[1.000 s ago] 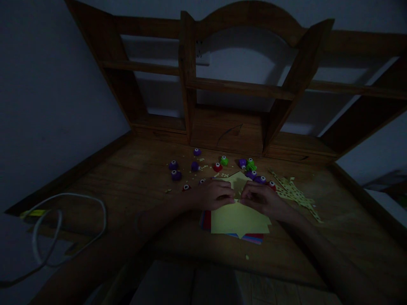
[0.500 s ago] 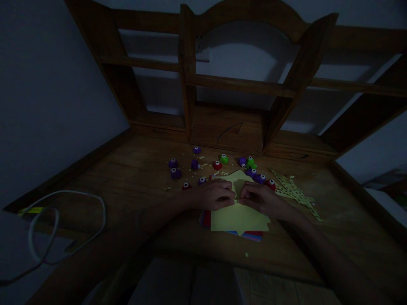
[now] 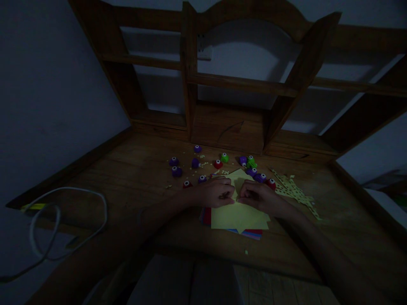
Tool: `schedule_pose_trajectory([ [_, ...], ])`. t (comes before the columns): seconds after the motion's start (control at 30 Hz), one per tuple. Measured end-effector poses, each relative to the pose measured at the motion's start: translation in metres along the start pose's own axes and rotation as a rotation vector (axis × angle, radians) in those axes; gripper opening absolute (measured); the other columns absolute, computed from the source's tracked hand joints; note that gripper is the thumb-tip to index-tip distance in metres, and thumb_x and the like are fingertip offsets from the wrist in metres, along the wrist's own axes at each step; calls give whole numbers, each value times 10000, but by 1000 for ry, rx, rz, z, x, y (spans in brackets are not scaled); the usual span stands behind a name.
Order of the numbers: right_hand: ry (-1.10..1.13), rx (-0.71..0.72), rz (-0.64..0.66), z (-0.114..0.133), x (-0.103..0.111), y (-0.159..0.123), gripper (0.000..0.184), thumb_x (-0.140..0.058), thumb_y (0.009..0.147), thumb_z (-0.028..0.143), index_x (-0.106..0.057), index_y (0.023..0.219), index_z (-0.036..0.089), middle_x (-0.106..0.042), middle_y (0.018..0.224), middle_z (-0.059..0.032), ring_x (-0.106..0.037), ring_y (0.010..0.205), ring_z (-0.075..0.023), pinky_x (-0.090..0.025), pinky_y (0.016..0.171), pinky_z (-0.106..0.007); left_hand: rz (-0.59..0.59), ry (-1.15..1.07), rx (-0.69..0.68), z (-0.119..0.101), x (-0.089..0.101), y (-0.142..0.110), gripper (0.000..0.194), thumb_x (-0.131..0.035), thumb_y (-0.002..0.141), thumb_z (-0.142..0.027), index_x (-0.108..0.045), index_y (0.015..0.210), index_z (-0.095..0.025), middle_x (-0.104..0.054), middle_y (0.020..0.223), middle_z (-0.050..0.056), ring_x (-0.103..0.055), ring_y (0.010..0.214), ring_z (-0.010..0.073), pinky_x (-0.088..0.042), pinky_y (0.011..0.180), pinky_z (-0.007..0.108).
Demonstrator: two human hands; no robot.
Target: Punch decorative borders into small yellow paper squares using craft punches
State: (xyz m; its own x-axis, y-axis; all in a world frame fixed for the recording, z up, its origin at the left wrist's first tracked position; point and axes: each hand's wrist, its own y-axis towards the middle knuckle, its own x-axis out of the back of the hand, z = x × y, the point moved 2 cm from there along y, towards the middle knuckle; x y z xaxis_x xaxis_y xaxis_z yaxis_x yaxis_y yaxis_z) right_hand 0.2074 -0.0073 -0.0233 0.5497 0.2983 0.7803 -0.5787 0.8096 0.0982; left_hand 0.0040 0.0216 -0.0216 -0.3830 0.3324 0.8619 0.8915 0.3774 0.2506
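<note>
A stack of coloured paper topped by yellow sheets (image 3: 238, 218) lies on the desk, with red and blue edges showing underneath. Over its middle, my left hand (image 3: 219, 192) is closed in a pinch. My right hand (image 3: 259, 195) pinches opposite it, the fingertips of both nearly meeting. Whatever sits between them is tiny and too dark to make out. Around the paper stand small craft punches: a red punch (image 3: 218, 164), a green punch (image 3: 224, 157), a purple punch (image 3: 177, 171) and several more.
Yellow strips full of punched holes (image 3: 295, 190) lie to the right. Tiny paper bits (image 3: 203, 164) are scattered among the punches. A wooden shelf unit (image 3: 227, 127) closes off the back of the desk (image 3: 136, 165). At the left hangs a looped white cable (image 3: 104, 207).
The left fingers have curled slightly and both hands have shifted a little closer together over the yellow paper. The whole view has moved slightly; the punches and strips stay in place.
</note>
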Motion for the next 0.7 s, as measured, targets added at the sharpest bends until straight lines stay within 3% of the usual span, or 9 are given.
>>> schedule_pose_trajectory([
  [0.27,41,18,1,-2,-1,1,208,-594,846,392,-596,807,188,-547,706,5,-484,631,-126,-379,554,-235,-20,-170,120,14,-7,4,236,-639,798,-379,-536,815,-167,-546,805,1,-500,762,131,-366,676,231],
  [0.53,90,28,3,0,0,2,226,-593,843,410,-598,804,187,-523,714,4,-473,638,-127,-385,558,-239,226,-282,280,20,0,25,316,-735,670,-427,-587,748,-160,-563,665,-34,-507,589,97,-326,518,196],
  [0.7,149,46,24,3,0,4,215,-590,849,389,-580,803,179,-530,737,2,-473,648,-123,-385,568,-239,284,-281,231,25,1,36,269,-735,669,-402,-624,775,-180,-611,657,-27,-525,559,116,-363,526,229],
])
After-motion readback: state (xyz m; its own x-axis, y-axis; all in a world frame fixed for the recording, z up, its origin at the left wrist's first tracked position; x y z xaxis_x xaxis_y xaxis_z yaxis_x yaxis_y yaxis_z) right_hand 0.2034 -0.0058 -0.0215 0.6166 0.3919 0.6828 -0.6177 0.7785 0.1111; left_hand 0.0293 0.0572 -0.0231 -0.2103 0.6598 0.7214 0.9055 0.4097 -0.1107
